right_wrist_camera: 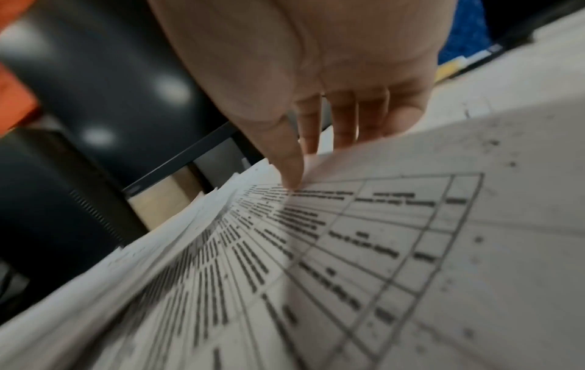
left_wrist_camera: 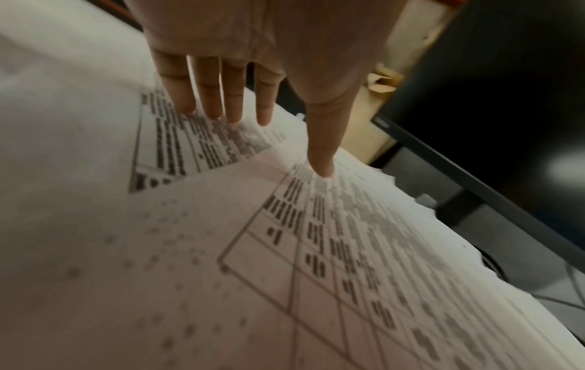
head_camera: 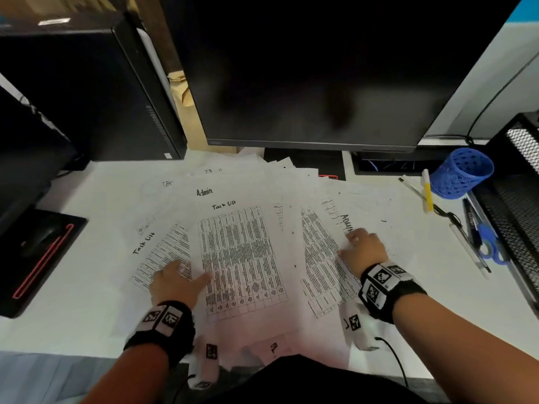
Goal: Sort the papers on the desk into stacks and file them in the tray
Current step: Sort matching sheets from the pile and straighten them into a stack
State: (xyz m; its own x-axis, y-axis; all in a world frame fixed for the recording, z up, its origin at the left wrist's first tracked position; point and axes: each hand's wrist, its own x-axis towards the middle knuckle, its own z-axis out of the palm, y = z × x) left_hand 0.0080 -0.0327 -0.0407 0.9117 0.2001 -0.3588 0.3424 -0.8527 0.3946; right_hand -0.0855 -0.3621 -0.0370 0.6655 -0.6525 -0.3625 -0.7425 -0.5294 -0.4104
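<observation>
Several printed sheets lie fanned over the white desk (head_camera: 87, 301). The centre one, headed Task List (head_camera: 242, 258), carries a dense table. My left hand (head_camera: 191, 271) lies flat with straight fingers (left_wrist_camera: 205, 100) on the left sheet (head_camera: 163, 249), and its thumb presses the centre sheet's edge. My right hand (head_camera: 348, 246) is arched over the right-hand sheets, by one marked Admin (head_camera: 329, 211). In the right wrist view the thumb (right_wrist_camera: 285, 162) presses a printed table while a raised sheet edge (right_wrist_camera: 411, 155) hides the fingertips, so the sheet sits pinched between thumb and fingers. The black mesh tray (head_camera: 519, 205) stands at the far right.
A dark monitor (head_camera: 320, 68) stands behind the papers and a black computer tower (head_camera: 87, 83) at the back left. A mouse lies on a black pad (head_camera: 43, 258) at the left. A tipped blue pen cup (head_camera: 462, 173), a yellow marker (head_camera: 427, 193), pens and blue scissors (head_camera: 490, 246) lie before the tray.
</observation>
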